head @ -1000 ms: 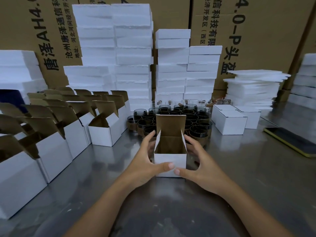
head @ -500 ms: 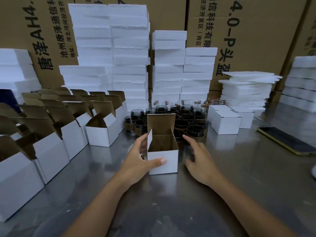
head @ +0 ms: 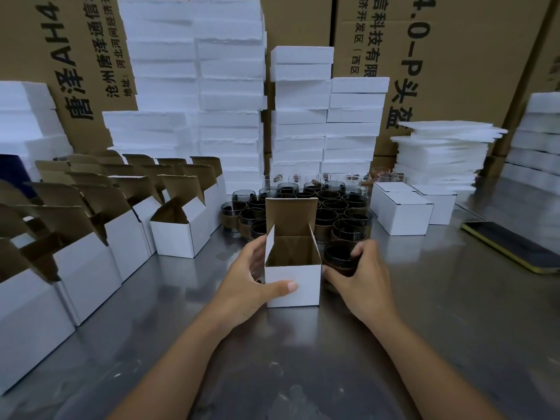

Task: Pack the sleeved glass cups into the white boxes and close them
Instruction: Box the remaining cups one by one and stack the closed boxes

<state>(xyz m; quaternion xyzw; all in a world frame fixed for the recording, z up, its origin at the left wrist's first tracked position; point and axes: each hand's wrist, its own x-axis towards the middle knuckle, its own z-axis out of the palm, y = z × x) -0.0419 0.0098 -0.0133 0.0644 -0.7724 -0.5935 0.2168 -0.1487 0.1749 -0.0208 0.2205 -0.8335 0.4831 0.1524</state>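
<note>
An open white box (head: 292, 286) with a brown inside and its lid flap standing up sits on the steel table in front of me. My left hand (head: 247, 283) grips its left side, thumb across the front face. Just right of the box, my right hand (head: 360, 277) grips a dark glass cup with a brown sleeve (head: 339, 257). Behind them stands a cluster of several more sleeved cups (head: 330, 210). The box is empty inside.
Several open white boxes (head: 178, 234) line the left side. Two closed white boxes (head: 404, 212) stand at the right, with a phone (head: 512, 247) beyond them. Stacks of white foam (head: 197, 86) and big cartons rise behind.
My right hand let go of the box, reached right and back, and took hold of a sleeved cup. My left hand stayed on the box.
</note>
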